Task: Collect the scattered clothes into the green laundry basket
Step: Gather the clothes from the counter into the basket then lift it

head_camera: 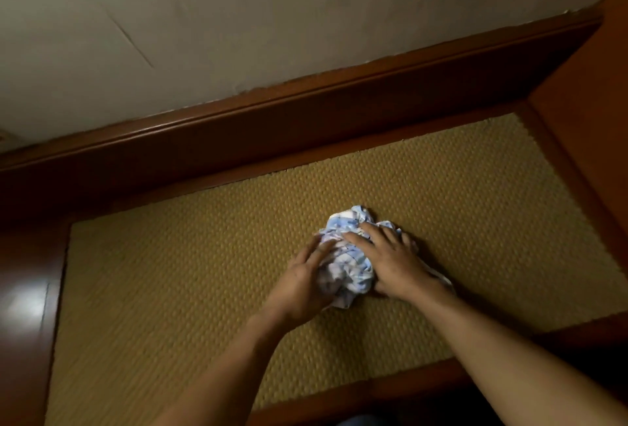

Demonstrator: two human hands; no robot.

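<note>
Head view, nearest first: two bare forearms reach out over a woven mat (170, 289). Toward the mat's middle, the left hand (302, 284) presses its nearly straight fingers (319, 249) against the side of a crumpled garment (350, 269), blue and white. The right hand (394, 262) is spread over the top, fingers bent round the bundle and clasping it. The garment rests on the mat, bunched but not yet lifted. Beyond the mat's far edge run a dark wooden skirting (306, 112) and a pale wall (238, 17). No green basket shows, nor other clothes, so this looks like one pickup under way, with carrying and dropping left.
</note>
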